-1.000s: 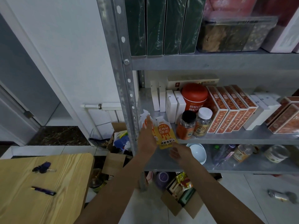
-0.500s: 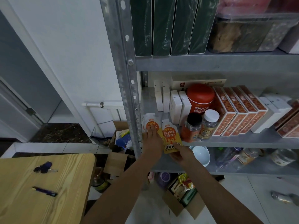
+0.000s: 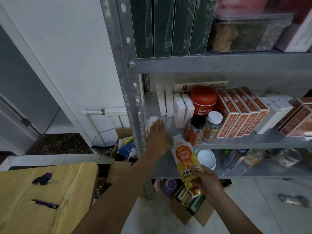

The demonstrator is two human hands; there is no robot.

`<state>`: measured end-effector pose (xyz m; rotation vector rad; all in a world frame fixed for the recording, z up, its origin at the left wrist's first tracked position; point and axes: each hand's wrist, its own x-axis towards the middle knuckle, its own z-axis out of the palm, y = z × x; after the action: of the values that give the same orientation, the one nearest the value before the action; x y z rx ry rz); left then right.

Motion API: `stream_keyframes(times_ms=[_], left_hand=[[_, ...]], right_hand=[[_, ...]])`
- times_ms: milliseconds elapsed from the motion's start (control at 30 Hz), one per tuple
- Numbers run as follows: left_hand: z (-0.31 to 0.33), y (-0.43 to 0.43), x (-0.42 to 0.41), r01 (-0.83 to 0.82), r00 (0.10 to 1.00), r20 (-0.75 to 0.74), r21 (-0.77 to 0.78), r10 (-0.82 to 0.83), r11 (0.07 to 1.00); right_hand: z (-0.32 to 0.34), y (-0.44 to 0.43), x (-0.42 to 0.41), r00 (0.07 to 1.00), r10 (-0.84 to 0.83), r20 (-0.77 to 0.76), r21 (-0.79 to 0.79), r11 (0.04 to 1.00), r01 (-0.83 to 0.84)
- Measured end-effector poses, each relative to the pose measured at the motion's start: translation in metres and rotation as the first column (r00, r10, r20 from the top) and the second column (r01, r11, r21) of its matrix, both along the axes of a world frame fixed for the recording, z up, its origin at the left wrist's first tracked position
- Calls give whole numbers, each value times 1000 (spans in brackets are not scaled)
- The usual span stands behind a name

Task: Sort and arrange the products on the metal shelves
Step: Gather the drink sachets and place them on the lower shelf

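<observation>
While right hand (image 3: 205, 179) pinches yellow pouch (image 3: 185, 159) | left hand (image 3: 157, 137) flat on white pouch (image 3: 151, 121) | pouches: 2

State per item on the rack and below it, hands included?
Yellow-orange spout pouch: off shelf, upright, gripped at its bottom by right hand.
White-orange pouch: on middle shelf by post, left hand touching it, fingers straight.
Black-lidded jar: upright, capped.
White-lidded jar: upright, capped.
Red round canister: upright, lid on.
Pale blue bowl: lower shelf, mouth up.
Brown cardboard box: floor, flaps open.
</observation>
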<state>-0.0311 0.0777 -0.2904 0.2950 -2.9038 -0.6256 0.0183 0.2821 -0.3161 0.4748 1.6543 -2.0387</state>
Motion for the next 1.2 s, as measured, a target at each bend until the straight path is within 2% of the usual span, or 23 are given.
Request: stream_keyframes(times_ms=[67,100,133,200,267,300,333,367,433,533,633,833,900,967,1000,1067,1100,1133,1167,1200], left_hand=[[6,13,11,-6,967,-236,340,92,940],[10,20,16,1,952,-266,507,155,862],[14,27,21,-2,950,-233,657,206,754],[24,37,27,-59,970,-61,881,236,470],[31,41,30,-96,985,78,989,156,112],[34,41,31,-124,983,128,991,135,-41],[36,41,32,-157,976,174,979,134,-128],[38,40,32,-180,969,203,971,139,-159],[40,40,32,-188,966,208,973,154,-131],[46,40,36,-164,969,167,986,182,-29],[51,45,40,-164,974,151,985,170,62],[56,48,44,-152,970,146,988,193,20],[57,50,46,-150,962,137,988,236,36],[58,53,48,-178,952,130,972,279,154],[60,55,51,-194,954,132,957,271,217],[63,61,55,-171,977,124,943,174,287],[64,66,57,-146,984,111,946,136,289],[65,70,58,-136,986,104,954,132,266],[68,71,59,-137,979,97,964,179,227],[71,70,58,-153,962,105,972,252,178]], right_hand=[[3,6,5,1000,-5,-25,-51,999,4],[5,7,7,999,-2,-41,-84,996,-1],[8,6,7,998,3,-58,-116,993,-10],[14,3,8,995,28,-93,-150,988,-41],[21,-2,9,989,72,-126,-155,984,-91],[24,-4,10,986,94,-137,-153,982,-115],[27,-6,10,984,114,-140,-151,979,-135],[29,-7,10,981,133,-140,-150,977,-154],[34,-8,10,971,193,-140,-153,965,-214],[40,-10,9,942,304,-139,-142,936,-323],[42,-14,10,929,343,-136,-131,923,-361],[40,-13,10,927,338,-161,-38,937,-348],[39,-15,8,934,313,-174,46,950,-310],[37,-17,5,938,247,-241,236,953,-190],[36,-18,4,920,243,-307,372,921,-118],[34,-20,8,817,345,-463,627,778,26],[36,-21,12,727,441,-527,737,663,132],[36,-23,17,626,542,-561,798,554,237],[33,-24,21,530,626,-572,818,485,310],[28,-25,24,452,679,-578,815,456,357]])
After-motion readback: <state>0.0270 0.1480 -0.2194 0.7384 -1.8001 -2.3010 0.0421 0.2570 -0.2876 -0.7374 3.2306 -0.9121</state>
